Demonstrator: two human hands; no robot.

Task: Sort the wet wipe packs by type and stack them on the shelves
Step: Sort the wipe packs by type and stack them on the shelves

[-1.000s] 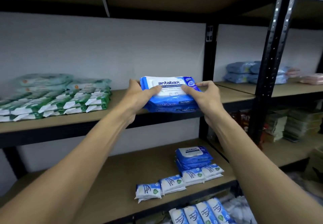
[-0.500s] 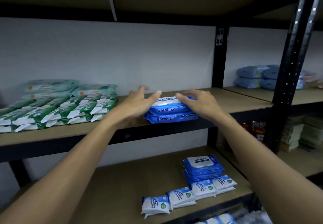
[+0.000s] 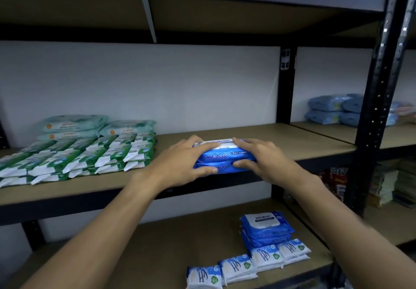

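**Ana:** What is on the left of the middle shelf (image 3: 292, 140)?

**Ben:** Rows of green and white wipe packs (image 3: 74, 160), lying flat in piles. Behind them, near the wall, are a few pale green packs (image 3: 74, 123).

**Ana:** And the hands?

**Ben:** The left hand (image 3: 180, 164) holds the left end of two blue antabax packs (image 3: 225, 158). Its fingers lie over the top. Its thumb is on the front of the bottom pack.

**Ana:** Where are those packs?

**Ben:** They sit one on top of the other on the middle shelf, near the front edge. They are right of the green ones and not touching them.

**Ana:** And the other hand?

**Ben:** The right hand (image 3: 261, 158) grips the right end. Its fingers curl over the top and its thumb is on the front.

**Ana:** What is lower down?

**Ben:** A blue pile (image 3: 266, 228) of the same kind sits on the lower shelf (image 3: 157, 255), to the right. A row of small white and blue packs (image 3: 247, 264) lies in front of it.

**Ana:** And far right?

**Ben:** Light blue packs (image 3: 333, 110) are piled by the wall.
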